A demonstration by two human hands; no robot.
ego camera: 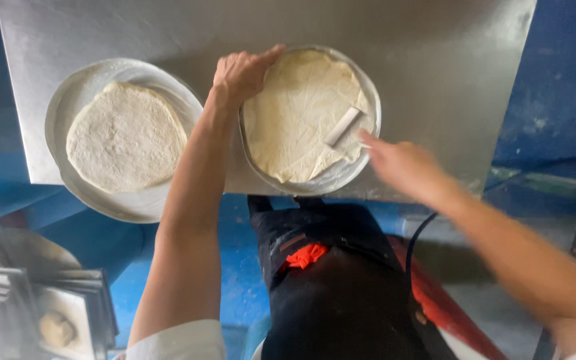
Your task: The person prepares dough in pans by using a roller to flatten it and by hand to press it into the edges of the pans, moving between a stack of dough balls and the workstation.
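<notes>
Steel table (435, 60), blue floor (235, 280), stacked trays (68, 300) lower left, dim light.

Dull silver-grey table (435, 60), faintly smudged. 2 round metal pans, both grey: left pan (68, 100) dusted white, right pan (368, 100) shinier. Pale cream dough (125, 137) on the left, mottled; yellower cream dough (298, 110) on the right, creased in fine lines. White scraper (343, 126). Deep blue floor (561, 80). Black apron (341, 287) with an orange patch (306, 255).
</notes>
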